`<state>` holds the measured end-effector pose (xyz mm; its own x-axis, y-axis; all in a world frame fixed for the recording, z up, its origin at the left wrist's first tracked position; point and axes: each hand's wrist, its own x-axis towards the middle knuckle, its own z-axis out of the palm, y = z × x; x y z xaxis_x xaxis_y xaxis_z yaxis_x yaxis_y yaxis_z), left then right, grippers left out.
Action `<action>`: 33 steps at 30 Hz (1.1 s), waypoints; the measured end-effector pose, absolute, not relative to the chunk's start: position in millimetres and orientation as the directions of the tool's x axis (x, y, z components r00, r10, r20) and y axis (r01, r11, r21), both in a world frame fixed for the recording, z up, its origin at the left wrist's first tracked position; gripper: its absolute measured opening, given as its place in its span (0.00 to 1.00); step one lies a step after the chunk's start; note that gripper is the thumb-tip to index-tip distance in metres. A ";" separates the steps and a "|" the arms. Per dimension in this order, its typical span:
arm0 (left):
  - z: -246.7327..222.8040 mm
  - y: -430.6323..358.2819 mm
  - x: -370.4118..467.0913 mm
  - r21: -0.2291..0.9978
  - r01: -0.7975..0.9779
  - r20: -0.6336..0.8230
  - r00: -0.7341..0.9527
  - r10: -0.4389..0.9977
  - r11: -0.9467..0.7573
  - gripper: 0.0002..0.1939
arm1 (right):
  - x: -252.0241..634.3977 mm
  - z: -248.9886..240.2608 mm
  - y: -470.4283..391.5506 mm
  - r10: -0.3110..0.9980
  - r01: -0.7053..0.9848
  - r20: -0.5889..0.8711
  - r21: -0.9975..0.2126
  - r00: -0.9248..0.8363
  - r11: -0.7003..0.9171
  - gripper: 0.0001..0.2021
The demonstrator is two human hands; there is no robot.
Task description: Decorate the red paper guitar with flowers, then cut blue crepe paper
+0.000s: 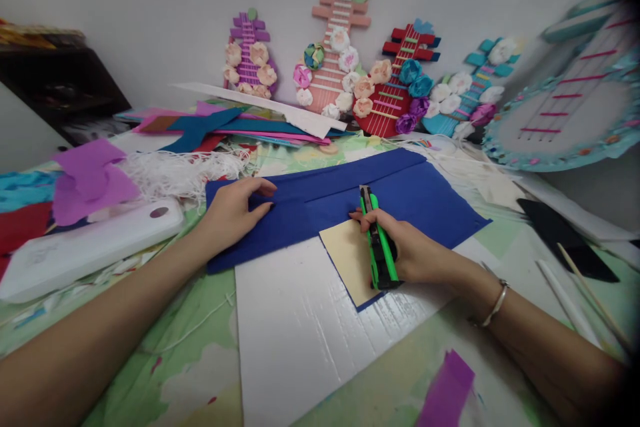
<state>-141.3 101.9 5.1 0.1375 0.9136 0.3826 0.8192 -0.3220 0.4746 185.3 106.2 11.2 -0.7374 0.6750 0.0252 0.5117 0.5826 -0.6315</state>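
Observation:
A long sheet of dark blue material (pixel 320 197) lies across a white board (pixel 285 327). On its left end rests my left hand (pixel 237 213), thumb and fingers apart and holding nothing. My right hand (pixel 395 240) is wrapped round a green and black cutter (pixel 381 247), whose metal tip lies over the blue sheet. Under the cutter, a cream rectangular piece (pixel 350 257) with a blue edge sits partly on the white board, its upper edge against the blue sheet.
Decorated guitar shapes (pixel 330 80) lean on the wall behind. Coloured sheets (pixel 215 127), white shredded strands (pixel 185 173) and a white oblong case (pixel 95 247) are at the left. A black piece (pixel 565 237) and a wooden stick (pixel 590 287) lie right, a purple strip (pixel 447 390) in front.

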 end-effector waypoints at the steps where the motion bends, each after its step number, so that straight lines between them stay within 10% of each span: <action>1: 9.2 97.3 -137.7 0.417 0.834 0.436 0.164 0.885 -0.360 0.12 | 185.2 11.6 105.9 0.679 0.521 0.020 -0.625 -0.734 0.581 0.29; 11: 2.2 38.7 -67.6 0.014 0.556 0.432 0.746 0.507 -0.831 0.14 | 185.0 10.5 104.9 0.678 0.521 0.040 -0.608 -0.734 0.600 0.29; 33: -10.9 42.5 -67.4 -0.047 0.476 0.455 0.793 0.406 -0.878 0.15 | 190.4 5.9 111.6 0.641 0.441 0.095 -0.648 -0.762 0.621 0.31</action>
<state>-67.4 42.5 -10.9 0.7926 0.4059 0.4551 0.4764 -0.8780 -0.0467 190.4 111.6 5.9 -0.7619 0.6407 0.0948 0.4415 0.6208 -0.6478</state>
